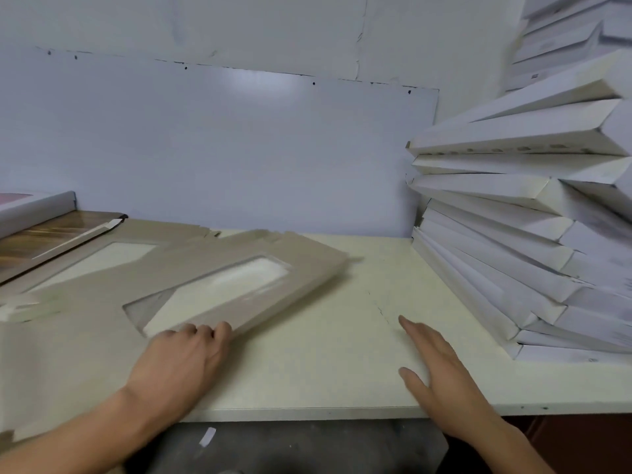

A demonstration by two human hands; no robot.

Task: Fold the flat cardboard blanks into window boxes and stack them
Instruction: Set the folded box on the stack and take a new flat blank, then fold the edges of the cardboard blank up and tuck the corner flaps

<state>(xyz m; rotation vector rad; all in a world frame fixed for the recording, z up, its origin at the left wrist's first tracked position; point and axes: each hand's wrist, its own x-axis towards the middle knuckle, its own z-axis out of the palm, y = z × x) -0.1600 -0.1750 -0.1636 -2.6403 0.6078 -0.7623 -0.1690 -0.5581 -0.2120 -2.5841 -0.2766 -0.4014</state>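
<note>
Left hand [181,357] fingers [205,331] grip the cardboard blank's [219,265] near edge.

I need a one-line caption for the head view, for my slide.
Left hand grips a flat window blank; right hand open over the table.

head cam, fwd-down, close over table [342,336]

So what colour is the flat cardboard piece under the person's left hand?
Greyish tan, with a clear window cut in the cardboard blank; seen best in the head view.
</note>
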